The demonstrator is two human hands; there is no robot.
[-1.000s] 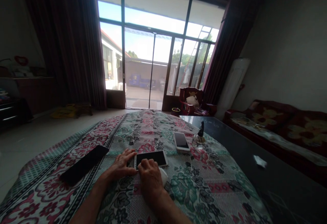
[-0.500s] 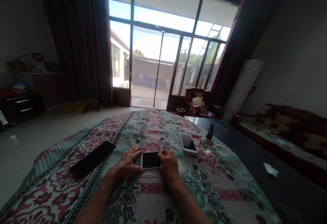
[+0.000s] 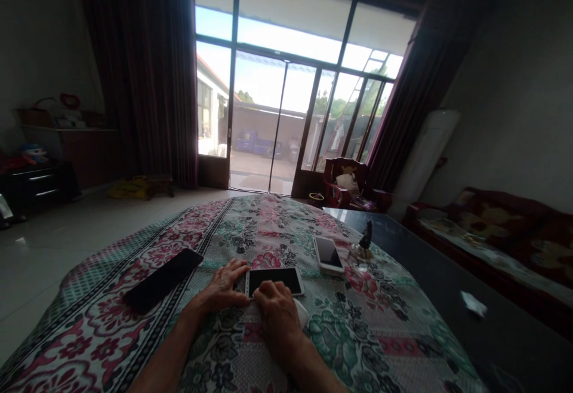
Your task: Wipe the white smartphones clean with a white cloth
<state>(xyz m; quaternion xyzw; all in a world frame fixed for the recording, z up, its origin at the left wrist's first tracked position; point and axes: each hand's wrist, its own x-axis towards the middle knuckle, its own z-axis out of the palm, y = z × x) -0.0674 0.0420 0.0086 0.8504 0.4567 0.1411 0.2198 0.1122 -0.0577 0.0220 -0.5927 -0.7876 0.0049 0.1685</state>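
Observation:
A white-framed smartphone [image 3: 286,281] with a dark screen lies flat on the flowered cloth in front of me. My left hand [image 3: 226,284] steadies its left end, thumb at the near corner and fingers at the far one. Over the phone's near edge, left of its middle, my right hand [image 3: 277,312] is bent with its fingers curled together. A white cloth or tissue [image 3: 301,314] sticks out from under the right side of that hand; the part within the fingers is hidden.
A black phone [image 3: 163,279] lies to the left, and another white phone [image 3: 329,254] at the right. Beyond that stands a small dark figurine on a clear base [image 3: 363,246]. A dark table [image 3: 430,273] with a crumpled white scrap [image 3: 473,304] adjoins on the right.
My right hand has slid left and nearer to me, from the phone's right end to its near edge, uncovering the right part of the screen. My left hand stays put.

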